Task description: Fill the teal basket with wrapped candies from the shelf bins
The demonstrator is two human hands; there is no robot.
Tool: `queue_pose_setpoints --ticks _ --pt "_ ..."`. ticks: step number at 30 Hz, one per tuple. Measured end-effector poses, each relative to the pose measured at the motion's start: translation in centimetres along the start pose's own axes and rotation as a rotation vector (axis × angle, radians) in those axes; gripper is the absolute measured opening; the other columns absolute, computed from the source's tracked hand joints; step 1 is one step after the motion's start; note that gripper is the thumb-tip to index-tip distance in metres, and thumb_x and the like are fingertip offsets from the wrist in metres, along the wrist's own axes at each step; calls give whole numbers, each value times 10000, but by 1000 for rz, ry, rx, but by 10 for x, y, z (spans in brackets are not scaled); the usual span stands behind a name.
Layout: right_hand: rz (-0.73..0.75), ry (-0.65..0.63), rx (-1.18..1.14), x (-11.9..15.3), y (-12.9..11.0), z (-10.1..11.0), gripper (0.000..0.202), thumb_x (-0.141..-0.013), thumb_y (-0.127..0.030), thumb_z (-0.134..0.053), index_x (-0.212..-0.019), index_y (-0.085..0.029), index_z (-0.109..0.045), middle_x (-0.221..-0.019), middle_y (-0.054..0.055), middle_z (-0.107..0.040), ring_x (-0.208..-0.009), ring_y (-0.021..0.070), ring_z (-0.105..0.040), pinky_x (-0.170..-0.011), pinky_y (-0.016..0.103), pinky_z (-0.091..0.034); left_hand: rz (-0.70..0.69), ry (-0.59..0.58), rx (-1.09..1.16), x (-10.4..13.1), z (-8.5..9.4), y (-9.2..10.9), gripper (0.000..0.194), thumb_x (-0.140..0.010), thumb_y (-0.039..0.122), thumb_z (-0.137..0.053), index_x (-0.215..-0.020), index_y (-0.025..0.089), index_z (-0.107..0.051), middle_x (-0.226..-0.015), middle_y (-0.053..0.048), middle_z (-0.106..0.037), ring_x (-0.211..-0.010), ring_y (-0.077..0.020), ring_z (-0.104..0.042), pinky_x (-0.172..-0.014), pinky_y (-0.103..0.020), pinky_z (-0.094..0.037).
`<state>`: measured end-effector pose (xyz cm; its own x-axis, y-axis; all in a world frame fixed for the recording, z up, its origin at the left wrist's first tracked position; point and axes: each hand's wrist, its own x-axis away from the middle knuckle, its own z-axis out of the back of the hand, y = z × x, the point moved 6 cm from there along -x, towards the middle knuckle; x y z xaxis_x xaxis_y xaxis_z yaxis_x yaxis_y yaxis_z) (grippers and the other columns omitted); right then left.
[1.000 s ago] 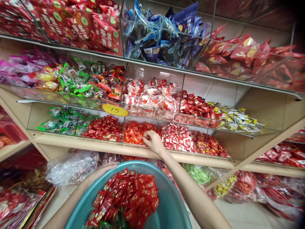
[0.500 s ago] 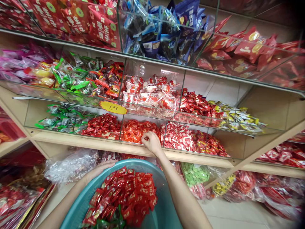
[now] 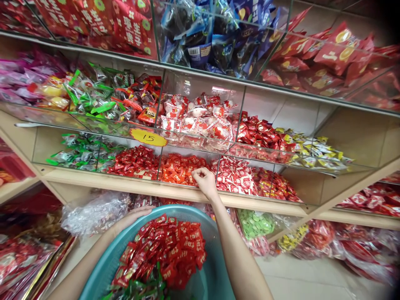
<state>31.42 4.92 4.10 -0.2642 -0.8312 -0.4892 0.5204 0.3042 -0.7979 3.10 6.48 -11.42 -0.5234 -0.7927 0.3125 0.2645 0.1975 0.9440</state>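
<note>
My left hand (image 3: pixel 134 217) grips the far-left rim of a teal plastic basket (image 3: pixel 103 254), its fingers laid along the edge. Inside the basket lie a heap of red wrapped candies (image 3: pixel 168 246) and some green-wrapped candies (image 3: pixel 145 287) at the near side. At the front glass of the lowest shelf, my right hand (image 3: pixel 205 181) has thumb and fingers curled together; whether anything is between them I cannot make out. Just behind it is a compartment of orange-red wrapped candies (image 3: pixel 178 166).
Glass-fronted shelves hold candies in compartments, including red-and-white ones (image 3: pixel 234 177) and dark red ones (image 3: pixel 136 160). A yellow price tag (image 3: pixel 148 136) reads 15. A wooden ledge (image 3: pixel 250 203) runs below. Clear plastic bags (image 3: pixel 93 212) and bagged green candies (image 3: pixel 254 223) sit beneath.
My right hand has shifted slightly right and up at the shelf front, its fingers still curled. The left hand stays on the basket rim. The view has shifted slightly.
</note>
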Motion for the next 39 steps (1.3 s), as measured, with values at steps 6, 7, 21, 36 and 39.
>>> queue_pose_setpoints --ticks 6,7,21,36,39 --pt "65 14 -81 4 -8 2 233 -776 -363 -549 -679 -170 -637 -670 -11 -533 -596 106 -460 -584 230 -374 -8 -25 31 -5 1 -8 548 -683 492 -655 -1148 201 -632 -1282 -54 -579 -1233 -264 -476 -1088 -339 -317" --pt "66 26 -91 4 -10 3 233 -777 -362 -549 -681 -168 -636 -675 -10 -531 -594 104 -455 -583 231 -374 -9 -22 37 -4 0 -7 542 -681 491 -658 -1140 204 -636 -1275 -52 -585 -1231 -266 -478 -1084 -340 -323" --pt "-197 -233 -192 101 -15 3 259 -801 -409 -549 -755 -163 -614 -562 -30 -527 -483 96 -451 -481 211 -360 -16 -14 72 6 -6 4 482 -686 454 -651 -1102 212 -662 -1261 -53 -593 -1204 -272 -508 -1061 -352 -359" --pt "-470 -482 -63 165 41 -23 110 -719 -240 -492 -648 -175 -546 -495 -55 -528 -357 78 -488 -383 173 -351 -11 26 27 6 -4 3 549 -687 455 -639 -1147 155 -625 -1275 -78 -582 -1257 -269 -450 -1099 -357 -305" --pt "-491 -499 -55 168 41 -24 111 -714 -234 -489 -636 -175 -542 -491 -57 -519 -365 84 -501 -386 173 -348 -8 33 33 8 -5 5 505 -693 448 -636 -1124 185 -642 -1276 -63 -582 -1258 -268 -450 -1092 -350 -314"
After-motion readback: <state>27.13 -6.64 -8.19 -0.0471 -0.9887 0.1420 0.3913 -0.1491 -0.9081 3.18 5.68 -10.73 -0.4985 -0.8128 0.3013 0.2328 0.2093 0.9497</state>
